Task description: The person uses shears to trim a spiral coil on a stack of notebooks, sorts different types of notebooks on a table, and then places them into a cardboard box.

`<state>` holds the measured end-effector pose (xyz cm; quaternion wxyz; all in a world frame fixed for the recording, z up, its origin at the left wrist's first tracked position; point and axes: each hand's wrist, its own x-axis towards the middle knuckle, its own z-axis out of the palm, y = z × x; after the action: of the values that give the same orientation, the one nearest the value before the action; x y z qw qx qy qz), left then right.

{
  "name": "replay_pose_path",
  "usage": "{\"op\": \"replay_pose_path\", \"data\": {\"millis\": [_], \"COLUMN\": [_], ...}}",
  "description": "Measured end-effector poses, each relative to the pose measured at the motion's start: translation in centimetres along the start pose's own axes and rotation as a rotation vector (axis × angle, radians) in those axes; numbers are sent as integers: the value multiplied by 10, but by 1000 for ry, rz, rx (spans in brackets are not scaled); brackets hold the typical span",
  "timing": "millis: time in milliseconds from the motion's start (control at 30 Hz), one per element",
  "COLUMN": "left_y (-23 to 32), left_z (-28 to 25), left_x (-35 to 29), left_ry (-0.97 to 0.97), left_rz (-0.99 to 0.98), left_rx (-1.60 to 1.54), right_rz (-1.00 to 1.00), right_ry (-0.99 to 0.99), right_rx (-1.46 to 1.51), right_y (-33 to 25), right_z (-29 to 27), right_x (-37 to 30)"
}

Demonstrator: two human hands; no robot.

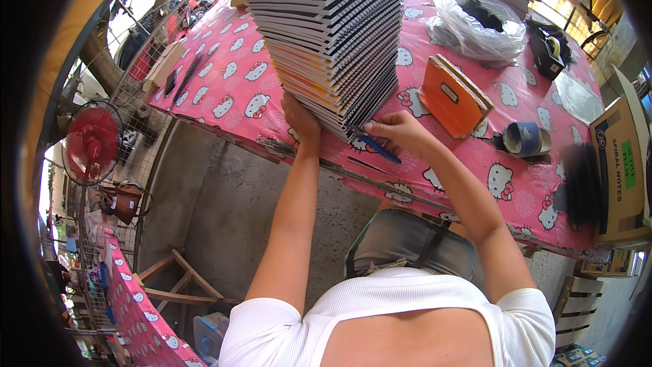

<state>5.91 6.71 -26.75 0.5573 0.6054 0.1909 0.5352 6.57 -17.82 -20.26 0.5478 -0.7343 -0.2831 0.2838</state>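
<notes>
A tall stack of spiral notebooks [333, 41] stands on the table, its black coil bindings facing right. Low on the stack's left side, my left hand [301, 122] grips the edges of the lower notebooks; some of its fingers are hidden behind the pages. My right hand [401, 132] is closed around blue-handled pliers [379, 148]. Their dark metal tip is at the near bottom corner of the stack, by the coil ends. What the jaws touch is too small to make out. A thin dark strip [370, 166] lies near the table edge below the pliers.
The table has a pink patterned cover [502, 95]. To the right are an orange box-like object [455, 98], a tape roll [523, 139], a plastic bag [475, 24] of black pieces, a black tape dispenser [549, 54] and a cardboard box [618, 163]. A red fan [93, 141] stands left.
</notes>
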Motion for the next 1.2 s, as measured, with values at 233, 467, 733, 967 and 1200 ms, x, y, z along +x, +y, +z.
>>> {"op": "replay_pose_path", "data": {"millis": [233, 467, 733, 967, 1200], "left_y": [8, -4, -25, 9, 2], "left_z": [2, 6, -7, 5, -1], "left_x": [-3, -3, 2, -4, -1], "left_ry": [-10, -46, -41, -58, -26], "left_rz": [-29, 63, 161, -48, -93], "left_rx": [55, 71, 330, 38, -54], "right_rz": [-462, -747, 326, -193, -291], "right_ry": [352, 552, 5, 148, 210], "right_rx": [-617, -839, 147, -419, -486], "right_y": [19, 19, -9, 1, 13], "right_z": [6, 5, -6, -3, 8], "right_x": [-18, -10, -6, -23, -25]}}
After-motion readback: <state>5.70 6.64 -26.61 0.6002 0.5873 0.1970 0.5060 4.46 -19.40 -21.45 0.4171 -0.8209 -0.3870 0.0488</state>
